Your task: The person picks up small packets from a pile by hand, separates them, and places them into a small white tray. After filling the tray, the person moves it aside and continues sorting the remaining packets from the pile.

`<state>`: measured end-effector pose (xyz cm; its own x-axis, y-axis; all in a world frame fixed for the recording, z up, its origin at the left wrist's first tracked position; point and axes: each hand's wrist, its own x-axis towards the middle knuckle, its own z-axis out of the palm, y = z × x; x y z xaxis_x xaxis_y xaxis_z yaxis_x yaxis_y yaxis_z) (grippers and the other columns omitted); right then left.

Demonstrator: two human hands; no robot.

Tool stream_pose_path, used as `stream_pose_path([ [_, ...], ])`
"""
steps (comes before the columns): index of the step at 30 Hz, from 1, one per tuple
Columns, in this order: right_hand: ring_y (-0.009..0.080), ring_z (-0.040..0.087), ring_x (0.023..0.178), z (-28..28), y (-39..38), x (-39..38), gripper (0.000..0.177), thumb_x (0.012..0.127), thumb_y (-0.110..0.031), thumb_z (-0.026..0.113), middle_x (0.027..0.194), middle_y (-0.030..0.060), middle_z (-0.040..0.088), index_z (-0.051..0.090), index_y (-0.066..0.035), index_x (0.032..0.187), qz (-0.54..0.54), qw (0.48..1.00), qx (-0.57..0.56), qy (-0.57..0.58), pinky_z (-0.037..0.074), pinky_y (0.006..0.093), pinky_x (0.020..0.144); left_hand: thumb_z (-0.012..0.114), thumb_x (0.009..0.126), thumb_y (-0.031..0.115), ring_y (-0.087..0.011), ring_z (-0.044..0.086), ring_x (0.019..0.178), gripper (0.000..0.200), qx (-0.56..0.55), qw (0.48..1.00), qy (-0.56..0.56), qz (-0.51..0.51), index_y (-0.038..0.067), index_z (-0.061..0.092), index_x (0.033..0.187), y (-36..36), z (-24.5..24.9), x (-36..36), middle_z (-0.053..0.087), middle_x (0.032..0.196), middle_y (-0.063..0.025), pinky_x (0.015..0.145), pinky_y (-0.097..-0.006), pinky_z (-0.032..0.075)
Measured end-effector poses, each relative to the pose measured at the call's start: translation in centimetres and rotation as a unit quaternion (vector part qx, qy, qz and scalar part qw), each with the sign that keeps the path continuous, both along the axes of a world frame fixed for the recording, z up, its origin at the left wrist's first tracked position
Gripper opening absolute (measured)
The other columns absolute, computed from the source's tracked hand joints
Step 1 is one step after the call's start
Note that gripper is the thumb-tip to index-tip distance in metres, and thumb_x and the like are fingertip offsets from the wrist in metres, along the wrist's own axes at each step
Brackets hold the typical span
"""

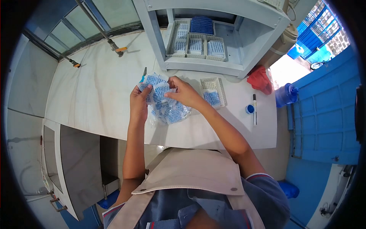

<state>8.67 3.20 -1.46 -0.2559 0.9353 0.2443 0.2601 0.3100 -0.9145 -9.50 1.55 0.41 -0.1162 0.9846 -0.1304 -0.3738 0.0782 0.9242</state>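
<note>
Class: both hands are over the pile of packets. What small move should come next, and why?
Probably the right hand should carry some of the held packets to the small white basket: it and the left hand grip them above the loose pile, and that basket beside them already holds similar ones.

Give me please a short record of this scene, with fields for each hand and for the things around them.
left hand: holds a fan of packets
right hand: pinches the same packets from the other side
pile: more packets in clear wrap, on the table under the hands
table: white
basket: on the table right of the hands, some packets inside
pen: farther right, beside a blue cap
cloth: red, at the table's far right
shelf: behind the hands, carries trays of packets
</note>
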Motion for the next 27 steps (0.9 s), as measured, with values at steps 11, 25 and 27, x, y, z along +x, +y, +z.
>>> stream_pose_path([
  [11, 0.0104, 0.054, 0.077, -1.2, 1.5, 0.4, 0.011, 0.082, -0.011, 0.068, 0.092, 0.0023, 0.056, 0.063, -0.004, 0.089, 0.008, 0.998, -0.034, 0.056, 0.044, 0.0246, 0.067, 0.06, 0.086, 0.004, -0.01, 0.06, 0.076, 0.015, 0.003, 0.999, 0.003, 0.043, 0.0, 0.06, 0.1, 0.3, -1.3, 0.1, 0.065, 0.087, -0.0042, 0.071, -0.0243, 0.047],
  [25, 0.0209, 0.055, 0.072, 0.4, -0.2, -1.1, 0.03, 0.079, -0.024, 0.071, 0.099, 0.0052, 0.049, 0.059, -0.007, 0.102, -0.082, 0.99, 0.092, -0.064, 0.047, 0.0324, 0.065, 0.057, 0.087, 0.002, -0.0127, 0.064, 0.073, 0.008, -0.076, 0.993, -0.082, -0.033, 0.002, 0.059, 0.095, 1.0, -0.7, 0.1, 0.065, 0.084, -0.0054, 0.066, -0.0273, 0.053],
  [27, 0.0209, 0.055, 0.072, 0.4, -0.3, -1.2, 0.032, 0.079, -0.024, 0.071, 0.099, 0.0054, 0.049, 0.059, -0.007, 0.103, -0.084, 0.988, 0.11, -0.065, 0.047, 0.0328, 0.065, 0.057, 0.088, 0.003, -0.0138, 0.064, 0.074, 0.008, -0.095, 0.989, -0.102, -0.041, 0.002, 0.06, 0.094, 1.0, -0.6, -0.1, 0.066, 0.085, -0.0061, 0.067, -0.0279, 0.054],
])
